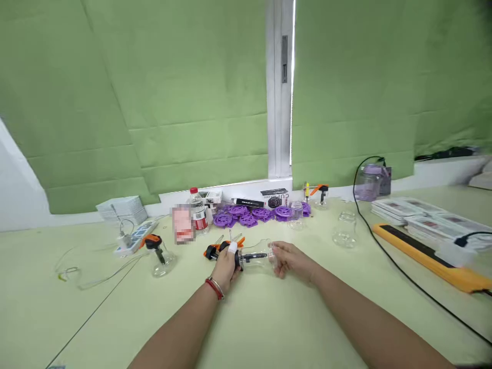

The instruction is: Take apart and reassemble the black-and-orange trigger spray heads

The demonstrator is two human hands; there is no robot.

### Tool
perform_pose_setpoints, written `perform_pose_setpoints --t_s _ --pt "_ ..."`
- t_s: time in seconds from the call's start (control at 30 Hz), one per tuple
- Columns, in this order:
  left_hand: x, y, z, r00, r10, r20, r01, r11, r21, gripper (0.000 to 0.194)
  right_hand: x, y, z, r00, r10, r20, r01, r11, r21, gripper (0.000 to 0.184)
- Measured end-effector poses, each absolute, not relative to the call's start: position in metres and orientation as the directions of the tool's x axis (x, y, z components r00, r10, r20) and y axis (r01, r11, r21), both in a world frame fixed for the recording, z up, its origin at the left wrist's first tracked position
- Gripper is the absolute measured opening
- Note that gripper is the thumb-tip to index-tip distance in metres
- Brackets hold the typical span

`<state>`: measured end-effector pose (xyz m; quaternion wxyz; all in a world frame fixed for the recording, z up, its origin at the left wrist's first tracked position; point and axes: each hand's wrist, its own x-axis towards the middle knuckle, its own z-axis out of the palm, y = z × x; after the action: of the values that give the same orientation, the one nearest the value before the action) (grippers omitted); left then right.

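Bottle [258,264], clear, lies sideways between two hands just below the middle of the frame, held above the worktop [269,328]. A dark tube [255,255] runs lengthwise inside it. The left hand [224,270] has its grip closed around the black top [237,259] at the bottle's left end; some fingers are hidden. The right hand [291,260] has fingers and thumb bent around the right end, its grip parted only by the bottle's width. Just beyond the left hand lie black caps [211,251] with orange levers [240,242].

Farther up, purple plastic pieces [248,220] sit in a row, beside a drink bottle [199,211] with a red cap. Left of centre stands another clear bottle [163,264] with a black and orange top; near the frame's left, a power strip [141,236] lies by a stack of white sheets [123,210]. Right of centre stands a clear jar [345,234]. A black cable [400,269] runs down the right side past a yellow bar [426,262]. Green covering [192,102] fills the upper frame.
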<state>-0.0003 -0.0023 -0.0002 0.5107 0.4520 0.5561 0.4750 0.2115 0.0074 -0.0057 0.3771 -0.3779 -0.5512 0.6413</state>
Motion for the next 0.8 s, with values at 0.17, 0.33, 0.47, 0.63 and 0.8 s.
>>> perform_pose_setpoints --t_s 0.17,0.33,0.47,0.63,0.8 --pt "-0.002 -0.003 -0.001 -0.036 0.989 -0.146 0.033 0.147 0.989 0.049 0.21 0.013 -0.017 -0.418 0.906 -0.073 -0.004 -0.082 -0.997 0.046" --pt "-0.005 0.002 -0.004 -0.019 0.99 -0.14 0.031 0.14 0.99 0.052 0.219 0.01 -0.011 -0.457 0.888 0.039 -0.068 0.008 -0.998 0.053" --pt "-0.006 0.002 -0.004 -0.051 0.987 -0.151 0.026 0.153 0.988 0.055 0.222 0.007 -0.005 -0.496 0.864 0.085 -0.061 0.063 -0.996 0.073" --pt "-0.001 -0.005 0.005 -0.063 0.991 -0.117 0.041 0.12 0.992 0.054 0.214 0.012 -0.016 -0.502 0.864 -0.018 -0.082 -0.068 -0.994 0.056" --pt "0.0 -0.008 0.01 -0.055 0.994 -0.095 0.058 0.098 0.993 0.05 0.209 0.018 -0.028 -0.483 0.864 -0.142 -0.004 -0.164 -0.986 0.066"
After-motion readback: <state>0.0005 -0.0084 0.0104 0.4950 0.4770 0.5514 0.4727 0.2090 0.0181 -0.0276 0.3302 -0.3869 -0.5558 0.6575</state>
